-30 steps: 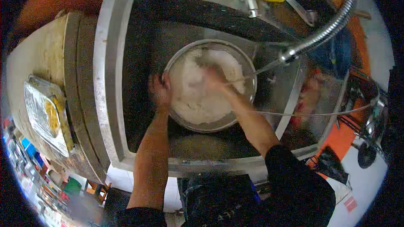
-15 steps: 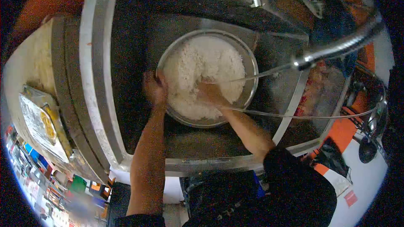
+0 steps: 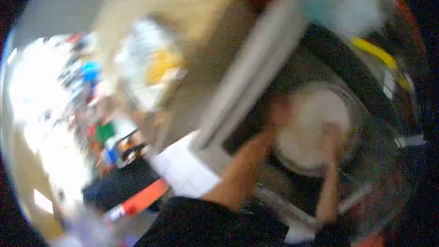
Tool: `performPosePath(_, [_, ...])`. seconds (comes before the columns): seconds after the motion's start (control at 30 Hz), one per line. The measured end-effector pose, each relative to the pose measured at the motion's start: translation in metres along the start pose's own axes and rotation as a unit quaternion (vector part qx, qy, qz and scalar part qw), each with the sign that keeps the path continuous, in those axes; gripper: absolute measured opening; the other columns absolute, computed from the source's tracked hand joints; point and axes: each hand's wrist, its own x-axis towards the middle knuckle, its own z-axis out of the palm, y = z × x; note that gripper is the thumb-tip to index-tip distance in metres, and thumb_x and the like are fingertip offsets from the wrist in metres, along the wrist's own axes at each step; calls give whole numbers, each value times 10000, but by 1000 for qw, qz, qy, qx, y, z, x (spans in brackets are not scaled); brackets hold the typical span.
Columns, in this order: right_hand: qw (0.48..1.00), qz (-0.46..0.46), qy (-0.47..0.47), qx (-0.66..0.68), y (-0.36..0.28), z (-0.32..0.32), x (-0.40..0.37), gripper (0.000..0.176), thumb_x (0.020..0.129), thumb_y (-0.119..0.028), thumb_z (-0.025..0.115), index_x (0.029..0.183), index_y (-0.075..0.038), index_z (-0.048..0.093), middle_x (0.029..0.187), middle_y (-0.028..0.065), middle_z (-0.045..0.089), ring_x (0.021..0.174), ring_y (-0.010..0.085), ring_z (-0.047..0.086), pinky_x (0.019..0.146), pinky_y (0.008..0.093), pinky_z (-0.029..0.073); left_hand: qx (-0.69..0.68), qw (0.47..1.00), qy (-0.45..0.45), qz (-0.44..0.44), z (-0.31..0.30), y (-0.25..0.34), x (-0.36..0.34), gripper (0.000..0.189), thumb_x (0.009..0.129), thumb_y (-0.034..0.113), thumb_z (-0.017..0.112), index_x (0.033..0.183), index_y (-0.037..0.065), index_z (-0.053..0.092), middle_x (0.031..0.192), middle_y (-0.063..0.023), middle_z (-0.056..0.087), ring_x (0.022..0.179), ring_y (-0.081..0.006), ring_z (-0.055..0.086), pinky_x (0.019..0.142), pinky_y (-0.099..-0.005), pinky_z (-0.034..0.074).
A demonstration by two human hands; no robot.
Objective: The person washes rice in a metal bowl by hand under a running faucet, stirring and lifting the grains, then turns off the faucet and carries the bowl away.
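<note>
A wide, round metal bowl stands in the sink basin, blurred by motion. It holds a white, grainy mass that looks like rice in cloudy water. At the bowl's left rim is my left hand, closed on the edge, though its fingers are smeared. My right hand reaches into the bowl over the white grains; its fingers are too blurred to make out.
The sink's metal edge runs diagonally left of the bowl. Beyond it, a wooden board carries a silvery packet with a yellow patch. A yellow object lies behind the sink. Bright, cluttered surroundings fill the far left.
My view has swung left and tilted, so the bowl and sink now appear farther right. Both hands remain at the bowl. The running water and the hose are no longer discernible.
</note>
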Motion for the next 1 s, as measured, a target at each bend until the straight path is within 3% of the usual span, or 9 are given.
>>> performPosePath(0.2, [993, 70, -48, -82, 2, 26, 33, 585, 968, -421, 602, 1397, -24, 585, 1403, 209, 584, 1231, 336, 598, 1078, 447, 440, -25, 997, 63, -33, 17, 14, 17, 464, 1035, 408, 548, 1282, 26, 638, 1308, -244, 617, 1133, -453, 616, 977, -538, 501])
performPosePath(0.37, [986, -5, -80, -149, -16, 32, -5, 554, 982, -399, 595, 1394, -27, 592, 1399, 194, 586, 1225, 317, 600, 1066, 430, 450, -54, 996, 15, -70, -4, 22, 12, 475, 1037, 415, 545, 1308, 36, 637, 1331, -232, 622, 1164, -439, 617, 995, -529, 504])
performPosePath(0.43, [981, -35, -85, -168, -11, 33, -29, 542, 988, -390, 592, 1393, -29, 594, 1398, 188, 587, 1223, 310, 600, 1061, 423, 455, -70, 997, 15, -2, -21, 19, 12, 493, 1033, 426, 549, 1298, 20, 636, 1313, -239, 630, 1177, -437, 613, 1009, -519, 505])
performPosePath(0.53, [975, -12, -93, -203, 25, 56, -30, 524, 997, -376, 588, 1391, -31, 598, 1396, 179, 588, 1220, 299, 602, 1053, 412, 461, 53, 995, 78, 25, -10, 13, 4, 494, 1031, 411, 563, 1284, -8, 631, 1311, -245, 627, 1174, -429, 616, 1017, -504, 509])
performPosePath(0.6, [969, 40, -114, -217, 43, 74, -1, 512, 1003, -367, 585, 1390, -32, 600, 1395, 173, 589, 1217, 291, 602, 1048, 405, 465, 129, 972, 160, 110, -29, 14, -4, 494, 1031, 398, 569, 1284, -22, 629, 1314, -251, 624, 1178, -426, 616, 1021, -503, 508])
performPosePath(0.67, [966, 69, -122, -219, 47, 93, 35, 500, 1009, -358, 582, 1388, -33, 603, 1393, 167, 590, 1215, 284, 603, 1043, 399, 469, 101, 969, 191, 116, -18, 13, -5, 494, 1033, 390, 573, 1287, -31, 630, 1322, -257, 620, 1189, -427, 614, 1030, -507, 503])
performPosePath(0.77, [972, 53, -104, -206, 23, 91, 52, 482, 1018, -344, 578, 1387, -35, 607, 1391, 158, 591, 1211, 272, 604, 1036, 388, 476, -6, 993, 113, 23, 22, -3, 18, 510, 1037, 393, 573, 1305, -38, 623, 1347, -268, 610, 1216, -437, 607, 1050, -516, 492])
performPosePath(0.9, [978, -1, -80, -194, 4, 49, -9, 459, 1030, -326, 572, 1384, -38, 611, 1389, 145, 593, 1207, 257, 606, 1026, 375, 484, -15, 999, -7, -39, -27, 28, 8, 544, 1043, 416, 559, 1341, -38, 598, 1375, -277, 596, 1243, -451, 593, 1073, -523, 477])
performPosePath(1.0, [975, 38, -84, -201, 28, 59, 0, 442, 1039, -313, 568, 1383, -39, 615, 1387, 136, 594, 1203, 246, 607, 1018, 364, 491, -10, 998, 40, -56, -18, 27, 6, 535, 1046, 416, 538, 1345, -24, 602, 1338, -272, 614, 1223, -451, 597, 1069, -528, 473])
